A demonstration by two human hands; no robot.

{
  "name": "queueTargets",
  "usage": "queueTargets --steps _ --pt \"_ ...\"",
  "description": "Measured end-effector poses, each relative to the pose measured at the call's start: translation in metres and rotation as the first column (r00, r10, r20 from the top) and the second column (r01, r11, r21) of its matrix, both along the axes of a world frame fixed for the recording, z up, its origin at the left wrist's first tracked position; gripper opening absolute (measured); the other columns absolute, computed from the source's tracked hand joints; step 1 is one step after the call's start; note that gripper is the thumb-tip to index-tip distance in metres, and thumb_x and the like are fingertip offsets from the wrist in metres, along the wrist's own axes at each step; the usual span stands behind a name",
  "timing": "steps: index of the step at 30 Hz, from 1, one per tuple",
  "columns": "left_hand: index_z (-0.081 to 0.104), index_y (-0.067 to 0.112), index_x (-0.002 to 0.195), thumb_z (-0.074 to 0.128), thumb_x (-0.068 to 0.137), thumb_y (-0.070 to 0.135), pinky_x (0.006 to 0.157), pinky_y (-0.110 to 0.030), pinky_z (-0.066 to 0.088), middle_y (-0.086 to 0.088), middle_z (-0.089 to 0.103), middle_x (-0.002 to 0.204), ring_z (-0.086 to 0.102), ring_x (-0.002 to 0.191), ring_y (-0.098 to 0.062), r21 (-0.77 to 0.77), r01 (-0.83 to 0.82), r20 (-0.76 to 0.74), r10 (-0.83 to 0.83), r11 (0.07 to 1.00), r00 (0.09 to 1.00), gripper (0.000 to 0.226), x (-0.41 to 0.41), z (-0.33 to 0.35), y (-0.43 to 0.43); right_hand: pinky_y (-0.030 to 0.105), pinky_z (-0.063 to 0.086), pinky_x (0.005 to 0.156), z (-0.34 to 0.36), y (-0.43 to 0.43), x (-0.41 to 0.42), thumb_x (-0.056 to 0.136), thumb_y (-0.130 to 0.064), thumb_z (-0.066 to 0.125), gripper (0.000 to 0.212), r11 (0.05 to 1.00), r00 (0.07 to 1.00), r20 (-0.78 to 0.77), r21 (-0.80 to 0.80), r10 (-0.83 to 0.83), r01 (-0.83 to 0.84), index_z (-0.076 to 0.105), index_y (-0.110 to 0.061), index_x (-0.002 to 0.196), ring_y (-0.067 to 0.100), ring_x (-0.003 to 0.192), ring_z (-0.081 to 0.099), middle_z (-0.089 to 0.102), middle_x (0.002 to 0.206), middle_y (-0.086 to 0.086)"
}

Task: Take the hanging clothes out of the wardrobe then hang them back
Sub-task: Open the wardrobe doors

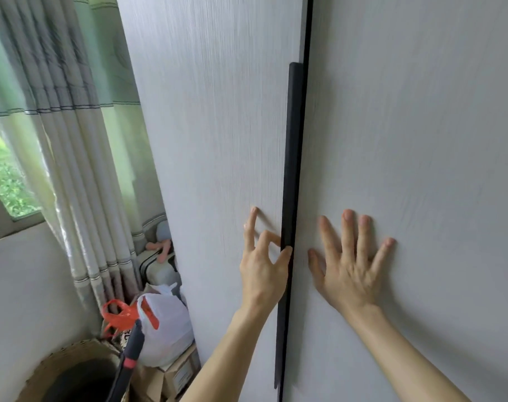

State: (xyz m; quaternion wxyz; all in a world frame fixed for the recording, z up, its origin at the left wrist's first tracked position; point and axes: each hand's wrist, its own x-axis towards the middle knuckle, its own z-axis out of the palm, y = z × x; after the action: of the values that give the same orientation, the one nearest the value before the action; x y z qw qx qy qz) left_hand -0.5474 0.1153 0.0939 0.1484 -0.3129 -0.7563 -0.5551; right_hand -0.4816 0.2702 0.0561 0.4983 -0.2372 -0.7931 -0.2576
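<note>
The wardrobe's two pale wood-grain doors, left door (218, 126) and right door (406, 126), stand closed, with a thin dark gap between them. A long black vertical handle (293, 146) runs along the left door's right edge. My left hand (262, 265) rests on the left door beside the handle: the index finger lies straight on the panel, the other fingers are bent, and the thumb tip touches the handle. My right hand (349, 262) presses flat on the right door with its fingers spread. No clothes or hangers are visible; the doors hide the inside.
Left of the wardrobe hang green-and-white curtains (67, 111) by a window. Below them are a white plastic bag (165, 329), an orange bag (116, 314), cardboard boxes (171, 375), a woven basket (70, 372) and a black-and-red pole (131, 352).
</note>
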Motion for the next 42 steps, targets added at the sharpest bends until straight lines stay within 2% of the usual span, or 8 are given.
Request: queueTargets --steps 3,7,12,16,24,27,31,42 --pt "0.055 0.021 0.086 0.071 0.090 0.022 0.070 -0.001 0.036 0.034 0.015 0.157 0.033 0.108 0.036 -0.042 -0.008 0.016 0.009 0.999 1.000 0.016 0.011 -0.003 -0.032 0.065 -0.010 0.116 0.007 -0.006 0.011 0.092 -0.057 0.048 0.077 0.991 0.993 0.084 -0.111 0.089 -0.079 0.021 -0.026 0.158 0.035 0.153 0.001 0.005 0.166 0.013" --pt "0.058 0.021 0.088 0.069 0.092 0.022 0.094 -0.010 0.037 0.037 0.028 0.152 0.035 0.131 0.016 0.017 0.050 0.124 -0.052 0.999 0.991 0.012 0.024 -0.007 -0.095 0.071 -0.011 0.111 0.008 -0.036 0.029 0.090 -0.065 0.040 0.078 0.889 0.930 0.178 -0.396 0.321 -0.230 0.026 -0.027 0.156 0.038 0.152 -0.008 0.004 0.167 0.011" --pt "0.063 0.036 0.092 0.072 0.088 0.040 0.095 -0.024 0.051 0.017 0.057 0.139 0.055 0.127 -0.008 -0.033 0.012 0.274 -0.003 0.999 0.962 0.010 0.037 0.002 -0.185 0.045 0.015 0.124 -0.014 -0.123 0.043 0.089 -0.076 0.034 0.075 0.257 0.544 -0.047 -0.845 0.838 -0.469 0.012 -0.047 0.154 0.000 0.150 -0.008 -0.005 0.163 -0.023" --pt "0.061 0.038 0.094 0.070 0.081 0.056 0.099 -0.041 0.051 0.013 0.069 0.105 0.065 0.106 -0.013 -0.108 -0.066 0.274 0.094 0.992 0.957 0.024 0.033 0.008 -0.247 0.032 0.019 0.123 -0.012 -0.201 0.028 0.085 -0.080 0.044 0.076 0.102 0.307 -0.053 -0.880 0.950 -0.464 0.002 -0.064 0.146 -0.012 0.146 -0.004 -0.008 0.154 -0.042" --pt "0.053 0.033 0.113 0.068 0.085 0.056 0.077 -0.010 0.045 0.006 0.063 0.108 0.058 0.094 -0.009 -0.335 -0.304 0.121 0.361 0.892 0.925 0.039 0.005 0.019 -0.336 0.034 0.024 0.120 -0.005 -0.315 -0.054 0.087 -0.064 0.058 0.101 0.106 0.202 -0.036 -0.754 0.979 -0.648 -0.018 -0.047 0.151 0.000 0.150 -0.006 -0.019 0.163 -0.019" --pt "0.027 0.043 0.146 0.070 0.086 0.049 0.108 -0.027 0.035 0.007 0.032 0.158 0.039 0.140 -0.015 -0.359 -0.462 -0.159 0.435 0.811 0.886 0.075 -0.015 0.020 -0.363 0.035 0.033 0.116 -0.021 -0.347 -0.082 0.085 -0.072 0.050 0.100 0.141 0.250 -0.071 -0.663 0.966 -0.735 -0.005 -0.032 0.158 0.015 0.153 0.013 -0.002 0.167 -0.003" --pt "-0.002 0.030 0.159 0.069 0.085 0.038 0.122 -0.053 0.008 0.002 -0.010 0.167 -0.003 0.154 -0.016 -0.439 -0.688 -0.606 0.375 0.578 0.702 0.103 -0.043 0.029 -0.395 0.039 0.032 0.118 -0.031 -0.389 -0.110 0.087 -0.063 0.059 0.099 0.182 0.320 -0.096 -0.656 0.942 -0.733 0.000 -0.032 0.159 0.017 0.153 0.011 -0.002 0.167 0.000" --pt "0.000 0.030 0.159 0.058 0.092 0.032 0.122 -0.052 0.012 -0.001 -0.016 0.166 -0.002 0.153 -0.016 -0.545 -0.670 -0.601 0.321 0.504 0.731 0.088 -0.099 0.031 -0.434 0.041 0.036 0.116 -0.030 -0.442 -0.155 0.085 -0.063 0.061 0.097 0.310 0.454 -0.058 -0.655 0.889 -0.689 0.005 -0.033 0.159 0.021 0.152 0.018 0.007 0.167 0.003"
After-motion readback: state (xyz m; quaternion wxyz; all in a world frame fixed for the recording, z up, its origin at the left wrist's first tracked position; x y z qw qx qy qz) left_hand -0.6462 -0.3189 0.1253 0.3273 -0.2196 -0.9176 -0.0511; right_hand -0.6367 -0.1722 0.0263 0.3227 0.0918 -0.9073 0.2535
